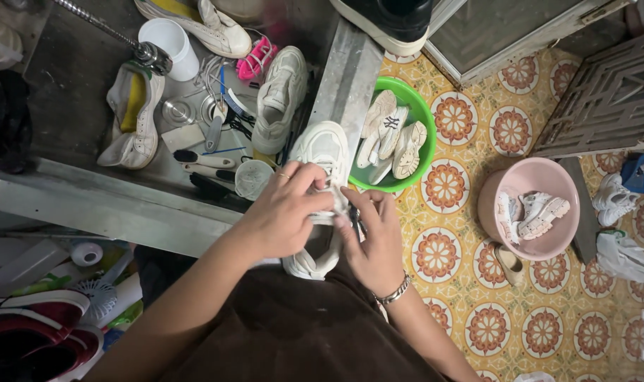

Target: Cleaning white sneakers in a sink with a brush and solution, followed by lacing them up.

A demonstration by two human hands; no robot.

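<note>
A white sneaker (323, 150) lies lengthwise over my lap, toe pointing away from me. My left hand (283, 216) wraps around its middle from the left, a ring on one finger. On the sneaker's right side, my right hand (370, 240) pinches near the laces, and a thin dark tool seems to be between its fingers. A metal bracelet sits on the right wrist. The sneaker's heel (309, 264) shows below my hands.
A green basin (422, 113) with white shoes stands just right of the sneaker. A pink basin (493, 205) holds more shoes on the patterned tile floor. To the left, a wet metal sink area holds sneakers, brushes (203, 159), a white cup (172, 44) and a tap.
</note>
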